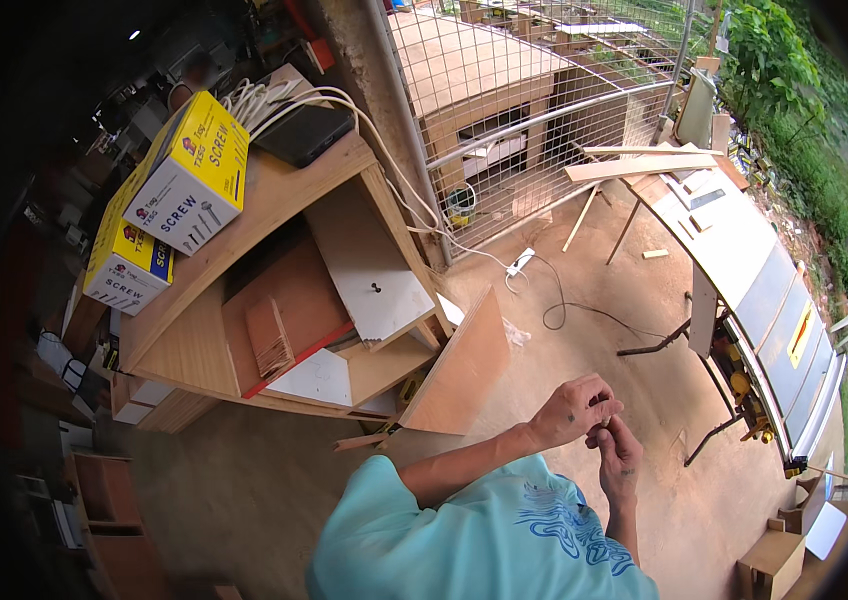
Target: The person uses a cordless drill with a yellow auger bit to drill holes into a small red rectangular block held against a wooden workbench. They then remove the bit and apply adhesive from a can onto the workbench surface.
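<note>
My left hand (572, 411) and my right hand (621, 460) meet in front of my body, above the bare floor. The fingers of both are closed and their tips come together around something tiny, too small and hidden to name. Left of them leans a reddish-brown wooden panel (464, 375), touching neither hand. Beyond it stands a wooden cabinet (179, 365) with an open front. Inside it are a white panel with a black knob (376, 288) and a brown board with a red edge (294, 300).
Two yellow and white screw boxes (189, 170) and a white cable coil (254, 100) lie on the cabinet. A cord with a white power strip (520, 262) crosses the floor. At the right stands a long worktable (744, 260) on metal legs. Behind is a wire mesh fence (544, 110).
</note>
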A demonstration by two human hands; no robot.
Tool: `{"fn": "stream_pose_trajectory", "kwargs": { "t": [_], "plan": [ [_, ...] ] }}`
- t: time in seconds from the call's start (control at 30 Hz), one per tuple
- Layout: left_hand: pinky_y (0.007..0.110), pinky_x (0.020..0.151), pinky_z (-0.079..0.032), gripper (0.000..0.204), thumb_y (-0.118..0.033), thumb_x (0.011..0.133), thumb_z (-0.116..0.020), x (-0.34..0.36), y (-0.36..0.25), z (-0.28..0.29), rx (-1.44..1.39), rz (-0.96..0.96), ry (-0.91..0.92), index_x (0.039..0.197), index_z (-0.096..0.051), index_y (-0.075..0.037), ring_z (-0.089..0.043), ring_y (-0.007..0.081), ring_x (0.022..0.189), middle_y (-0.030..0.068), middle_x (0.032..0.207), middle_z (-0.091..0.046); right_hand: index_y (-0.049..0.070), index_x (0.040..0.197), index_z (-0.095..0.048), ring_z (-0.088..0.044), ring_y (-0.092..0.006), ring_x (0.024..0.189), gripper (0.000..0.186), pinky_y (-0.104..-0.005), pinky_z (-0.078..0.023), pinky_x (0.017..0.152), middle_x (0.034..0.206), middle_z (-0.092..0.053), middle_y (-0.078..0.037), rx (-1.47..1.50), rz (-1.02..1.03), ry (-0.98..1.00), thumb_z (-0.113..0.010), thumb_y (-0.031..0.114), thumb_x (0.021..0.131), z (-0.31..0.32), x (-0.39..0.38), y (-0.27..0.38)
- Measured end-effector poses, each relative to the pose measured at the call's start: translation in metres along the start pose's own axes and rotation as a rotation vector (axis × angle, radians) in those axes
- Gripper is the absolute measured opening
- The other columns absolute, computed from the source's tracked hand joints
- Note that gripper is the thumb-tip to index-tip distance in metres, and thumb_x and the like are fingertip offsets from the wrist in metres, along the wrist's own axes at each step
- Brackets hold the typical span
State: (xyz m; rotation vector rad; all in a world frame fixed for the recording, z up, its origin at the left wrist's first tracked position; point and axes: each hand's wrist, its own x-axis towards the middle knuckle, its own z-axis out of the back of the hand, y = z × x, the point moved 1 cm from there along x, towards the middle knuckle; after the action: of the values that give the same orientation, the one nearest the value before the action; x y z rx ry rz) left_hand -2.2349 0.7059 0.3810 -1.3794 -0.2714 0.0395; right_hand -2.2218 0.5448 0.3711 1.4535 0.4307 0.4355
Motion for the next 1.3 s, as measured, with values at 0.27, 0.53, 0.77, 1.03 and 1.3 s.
{"fn": "stream_pose_trajectory", "kwargs": {
  "t": [0.27,0.53,0.77,1.03,1.3],
  "plan": [
    [0.035,0.062,-0.053,0.024,-0.013,0.089,-0.070,-0.019,0.016,-0.016,0.353,-0.063,-0.220,0.108,-0.068,0.001,-0.066,0.0247,0.071,0.0123,0.086,-0.065,-0.006,0.106,-0.065,-0.065,-0.0116,0.078,0.017,-0.0262,-0.054,0.073,0.088,-0.070,-0.007,0.171,-0.141,0.190,-0.064,0.007,0.095,0.020,0.025,-0.049],
    [0.033,0.072,-0.054,0.025,-0.011,0.088,-0.070,-0.067,-0.007,-0.053,0.407,0.119,-0.426,0.109,-0.067,0.004,-0.066,0.0252,0.084,0.0129,0.097,-0.064,-0.004,0.104,-0.067,-0.065,-0.0119,0.077,0.018,-0.0276,-0.054,0.072,0.083,-0.070,-0.005,-0.023,-0.086,0.571,-0.064,0.013,0.097,0.042,0.041,-0.053],
    [0.032,0.068,-0.054,0.037,-0.008,0.088,-0.069,-0.119,-0.022,0.031,0.474,0.211,-1.029,0.120,-0.054,0.000,-0.065,0.0170,0.077,0.0101,0.089,-0.067,-0.002,0.112,-0.067,-0.070,-0.0167,0.077,0.022,-0.0294,-0.056,0.070,0.086,-0.073,-0.010,-0.202,0.094,0.773,-0.066,0.003,0.091,0.041,0.039,-0.029],
    [0.043,0.069,-0.054,0.014,-0.010,0.091,-0.062,-0.223,-0.070,0.289,1.289,0.401,-1.377,0.098,-0.066,0.001,-0.070,0.0377,0.080,0.0218,0.085,-0.070,-0.002,0.111,-0.068,-0.070,-0.0175,0.079,0.020,-0.0303,-0.056,0.070,0.086,-0.073,-0.010,-0.242,0.089,0.789,-0.065,0.003,0.091,0.054,0.018,-0.034],
    [0.046,0.080,-0.058,0.015,-0.005,0.090,-0.060,-0.226,-0.043,0.363,1.571,1.018,-1.083,0.100,-0.070,0.000,-0.068,0.0405,0.094,0.0231,0.107,-0.067,-0.005,0.111,-0.067,-0.067,-0.0131,0.078,0.023,-0.0283,-0.056,0.073,0.084,-0.071,-0.007,-0.273,-0.045,0.615,-0.065,0.011,0.095,0.080,0.021,-0.059]
  ]
}}
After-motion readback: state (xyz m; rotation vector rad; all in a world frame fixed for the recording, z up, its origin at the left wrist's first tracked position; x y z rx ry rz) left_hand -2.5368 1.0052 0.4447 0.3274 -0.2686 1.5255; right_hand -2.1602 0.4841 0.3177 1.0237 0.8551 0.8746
